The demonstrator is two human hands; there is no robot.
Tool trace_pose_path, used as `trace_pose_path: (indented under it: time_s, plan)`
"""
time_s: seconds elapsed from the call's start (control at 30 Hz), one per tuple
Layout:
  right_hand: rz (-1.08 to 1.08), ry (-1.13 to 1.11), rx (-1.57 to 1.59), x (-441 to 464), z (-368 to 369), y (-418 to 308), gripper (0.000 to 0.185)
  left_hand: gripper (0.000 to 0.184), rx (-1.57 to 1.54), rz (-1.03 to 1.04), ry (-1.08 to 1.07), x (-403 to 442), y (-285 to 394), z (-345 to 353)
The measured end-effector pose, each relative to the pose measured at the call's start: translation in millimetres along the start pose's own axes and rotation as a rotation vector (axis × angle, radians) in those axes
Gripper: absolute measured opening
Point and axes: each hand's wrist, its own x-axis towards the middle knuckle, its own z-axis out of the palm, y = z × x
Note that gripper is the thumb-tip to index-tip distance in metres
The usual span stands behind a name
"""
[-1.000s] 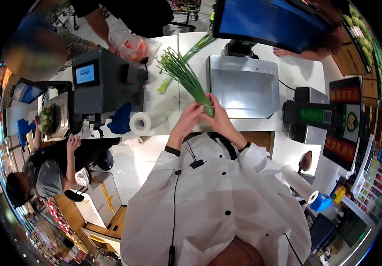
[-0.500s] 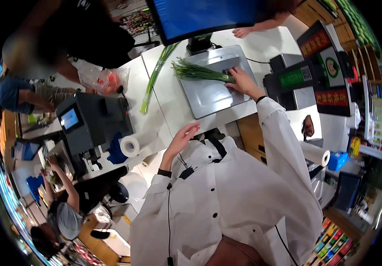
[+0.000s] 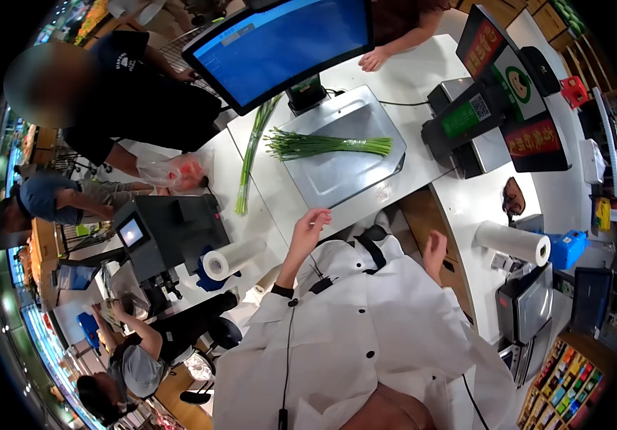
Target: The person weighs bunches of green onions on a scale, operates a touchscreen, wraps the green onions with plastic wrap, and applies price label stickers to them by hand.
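Observation:
A bundle of thin green flowering chive stalks (image 3: 333, 145) lies across the metal scale plate (image 3: 337, 185), with neither hand on it. Just off the plate's near edge, my left hand (image 3: 310, 228) hangs with loosely bent fingers and holds nothing. My right hand (image 3: 434, 252) is by the front of my white shirt, low and to the right, fingers loose and slightly curled, nothing visible in it. Longer green stalks (image 3: 254, 158) rest on the white counter to the left of the scale, partly behind the monitor.
A large monitor (image 3: 287, 50) stands behind the scale. To the left are a dark printer-like machine (image 3: 169, 233) and a plastic roll (image 3: 233, 259). Signs (image 3: 512, 86) stand right. Across the counter, one person holds a plastic bag (image 3: 183, 172); another person's hand (image 3: 374, 59) rests there.
My right hand has let go of the chive bundle and drawn back toward my body. The bundle now lies free on the scale. The whole view has shifted and turned slightly.

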Motion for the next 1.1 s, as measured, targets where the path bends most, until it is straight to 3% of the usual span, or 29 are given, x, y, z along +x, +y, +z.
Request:
trace_pose_path:
  time_s: [0.1,0.2,0.37,0.53,0.6,0.67,0.77,0.9,1.1]
  plan:
    - [0.147,0.067,0.052,-20,-12,137,0.019,0.025,-0.084,0.021,0.026,14,3,26]
    - [0.394,-0.243,-0.211,-25,-45,180,0.017,0.025,-0.031,0.007,0.026,29,15,56]
    - [0.473,-0.376,0.017,-6,-42,230,0.017,0.023,0.018,0.080,0.080,47,31,91]
    - [0.458,-0.429,0.173,20,-40,253,0.017,0.020,0.125,0.081,0.244,52,55,111]
    - [0.445,-0.437,0.207,26,-40,257,0.017,0.024,0.961,0.596,0.583,57,77,106]
    - [0.437,-0.431,0.214,30,-41,254,0.017,0.031,1.159,0.645,0.685,72,120,85]
    - [0.425,-0.406,0.215,36,-57,204,0.017,0.033,1.230,0.704,0.774,113,159,34]
    - [0.458,-0.352,0.298,19,-55,228,0.018,0.030,1.349,0.737,0.986,156,198,-9]
    - [0.494,-0.279,0.299,-1,-58,214,0.019,0.032,1.317,0.809,1.021,168,212,-35]
